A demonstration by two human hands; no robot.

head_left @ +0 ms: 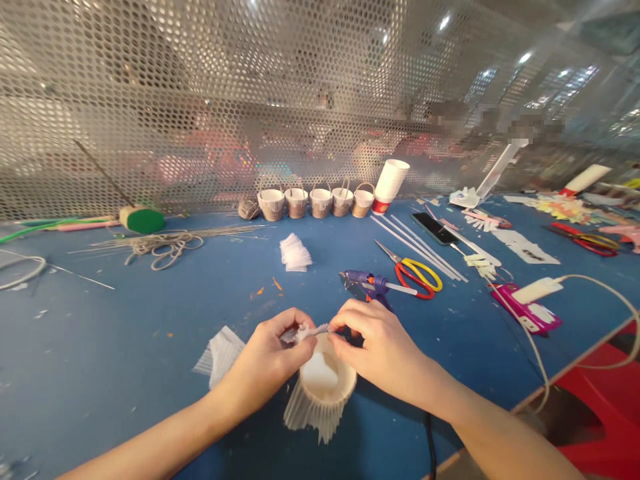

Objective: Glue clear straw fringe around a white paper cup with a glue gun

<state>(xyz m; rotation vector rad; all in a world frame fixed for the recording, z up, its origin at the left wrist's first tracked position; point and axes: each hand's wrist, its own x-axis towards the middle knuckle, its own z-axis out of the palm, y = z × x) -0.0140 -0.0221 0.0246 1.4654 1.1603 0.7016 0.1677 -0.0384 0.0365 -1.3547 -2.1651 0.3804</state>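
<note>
A pale paper cup [345,383] stands near the table's front, its opening facing up toward me. Pleated whitish material [315,417] fans out below its rim on the near side. Over the cup's far rim, my left hand [283,343] pinches a gathered strip of white pleated material [307,331]. The strip's other end is between the thumb and fingers of my right hand [367,333], which is close against the rim. Left of my left wrist lies another pleated white piece [223,353], partly hidden by the forearm. A small white pleated stack [295,253] lies farther back.
A purple glue gun [367,281] and red-and-yellow scissors [417,275] lie beyond my right hand. Several small handled buckets [297,202] and stacked paper cups [391,183] line the perforated metal screen [225,100]. Twine [160,248] lies left; a phone [434,229] and cable [533,363] are right.
</note>
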